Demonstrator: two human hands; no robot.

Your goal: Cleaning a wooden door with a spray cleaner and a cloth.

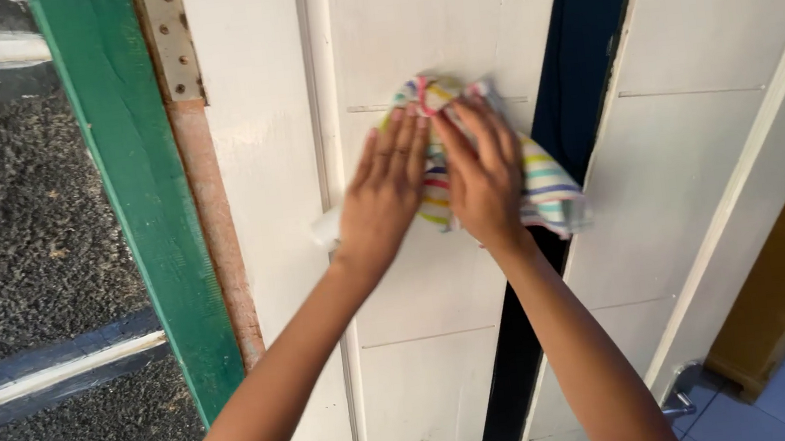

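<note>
A striped cloth (535, 186) is shown pressed flat against a white panelled door (418, 276) by two bare hands. The left hand (385, 197) is laid with fingers extended and close together, its fingertips resting on the cloth's left margin, the palm lying on the door panel itself. The right hand (483, 177) is spread over the middle of the cloth, fingers likewise extended and flattened rather than clenched. The cloth is seen bunched above both sets of fingertips and trailing out to the right of the right hand, where it overlaps the edge of a narrow dark slot (581, 74) in the door. Along the door's left edge, a metal hinge (171, 39) is fixed near the top corner, beside a green frame (145, 227). A metal handle (678, 395) is visible near the lower right.
</note>
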